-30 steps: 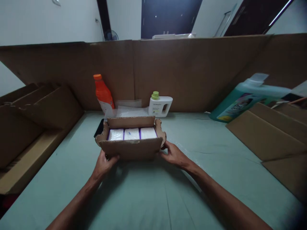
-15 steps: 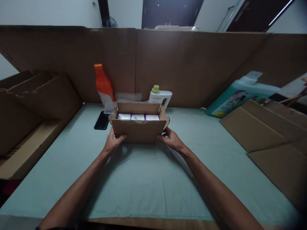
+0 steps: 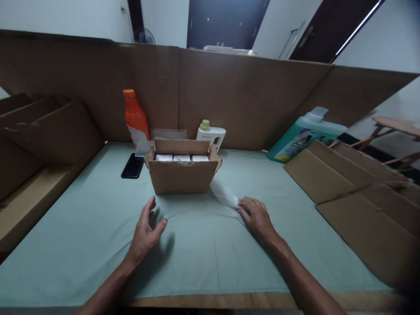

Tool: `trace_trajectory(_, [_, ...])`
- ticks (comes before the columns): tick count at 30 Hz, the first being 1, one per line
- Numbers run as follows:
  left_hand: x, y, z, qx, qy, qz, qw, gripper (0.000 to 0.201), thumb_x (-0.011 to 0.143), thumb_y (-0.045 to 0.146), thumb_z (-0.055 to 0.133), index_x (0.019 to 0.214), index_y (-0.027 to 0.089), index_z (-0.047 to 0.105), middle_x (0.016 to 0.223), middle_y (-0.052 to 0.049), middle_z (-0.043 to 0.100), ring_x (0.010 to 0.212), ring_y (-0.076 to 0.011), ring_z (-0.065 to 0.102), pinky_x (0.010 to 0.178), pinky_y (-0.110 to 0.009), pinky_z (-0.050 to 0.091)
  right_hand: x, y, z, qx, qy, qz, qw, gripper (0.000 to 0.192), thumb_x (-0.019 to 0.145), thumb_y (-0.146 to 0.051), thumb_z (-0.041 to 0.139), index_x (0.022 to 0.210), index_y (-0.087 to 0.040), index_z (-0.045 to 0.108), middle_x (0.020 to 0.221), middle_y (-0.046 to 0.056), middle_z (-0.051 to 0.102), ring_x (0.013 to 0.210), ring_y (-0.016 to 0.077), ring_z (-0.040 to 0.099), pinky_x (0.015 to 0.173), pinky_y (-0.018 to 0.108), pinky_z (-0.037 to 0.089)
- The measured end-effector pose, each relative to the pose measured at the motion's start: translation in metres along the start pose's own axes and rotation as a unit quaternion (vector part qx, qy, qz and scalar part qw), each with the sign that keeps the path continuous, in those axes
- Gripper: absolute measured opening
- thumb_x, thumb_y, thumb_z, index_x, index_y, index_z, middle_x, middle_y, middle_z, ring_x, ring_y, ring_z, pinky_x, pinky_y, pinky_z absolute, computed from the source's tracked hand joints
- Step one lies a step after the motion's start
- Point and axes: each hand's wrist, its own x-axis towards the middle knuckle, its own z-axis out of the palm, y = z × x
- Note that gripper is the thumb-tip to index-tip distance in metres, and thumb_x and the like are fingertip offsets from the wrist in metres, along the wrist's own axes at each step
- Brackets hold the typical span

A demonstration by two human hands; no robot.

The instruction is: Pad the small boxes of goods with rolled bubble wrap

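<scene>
A small open cardboard box point(image 3: 183, 178) stands on the pale green cloth, with three white packs edged in purple point(image 3: 182, 158) showing inside it. My left hand point(image 3: 144, 234) hovers in front of the box's left end, thumb and fingers apart, holding nothing. To the right of the box, my right hand point(image 3: 257, 218) has its fingers closed on the end of a translucent plastic sheet point(image 3: 224, 191). This sheet lies flat on the cloth and runs back to the box's right corner. Both hands are apart from the box.
Behind the box stand an orange bottle point(image 3: 136, 116) and a white bottle with a green cap point(image 3: 211, 134). A black phone point(image 3: 132, 166) lies left. A teal jug point(image 3: 300, 136) and cardboard flaps point(image 3: 328, 170) are right; a larger carton point(image 3: 49, 144) is left. A cardboard wall point(image 3: 229, 96) closes the back.
Both hands have let go of the cardboard box, which now rests on the cloth. My left hand has drawn back towards me; my right hand has moved right and down onto the plastic sheet.
</scene>
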Motion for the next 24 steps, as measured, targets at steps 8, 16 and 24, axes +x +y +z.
trace_trajectory(8, [-0.049, 0.031, 0.039, -0.258, -0.224, -0.22, 0.914, 0.111, 0.071, 0.059, 0.075, 0.155, 0.014, 0.019, 0.135, -0.024, 0.054, 0.119, -0.0346, 0.06, 0.095, -0.05, 0.051, -0.074, -0.038, -0.051, 0.009, -0.023, -0.206, 0.978, 0.016, 0.095, -0.027, 0.053, 0.095, -0.026, 0.069, 0.12, 0.009, 0.072, 0.113, 0.0264, 0.066, 0.09, 0.044, 0.052])
trace_trajectory(16, [-0.025, 0.018, 0.004, 0.096, -0.083, -0.072, 0.989, 0.076, 0.078, 0.042, 0.063, 0.147, 0.017, 0.044, 0.11, -0.009, 0.067, 0.096, -0.0254, 0.065, 0.088, -0.037, 0.05, -0.044, -0.1, -0.017, 0.015, -0.062, -0.272, 0.96, 0.044, 0.09, -0.023, 0.06, 0.134, -0.027, 0.059, 0.145, 0.011, 0.057, 0.136, 0.0307, 0.049, 0.104, 0.055, 0.044])
trace_trajectory(24, [-0.022, 0.002, -0.056, 0.458, -0.026, 0.145, 0.877, 0.05, 0.089, 0.036, 0.057, 0.138, 0.023, 0.055, 0.105, -0.011, 0.066, 0.092, -0.0275, 0.063, 0.078, -0.038, 0.051, -0.04, -0.094, 0.007, 0.045, -0.077, -0.216, 0.972, 0.031, 0.095, -0.024, 0.052, 0.121, -0.027, 0.069, 0.133, 0.009, 0.067, 0.126, 0.0296, 0.058, 0.101, 0.054, 0.048])
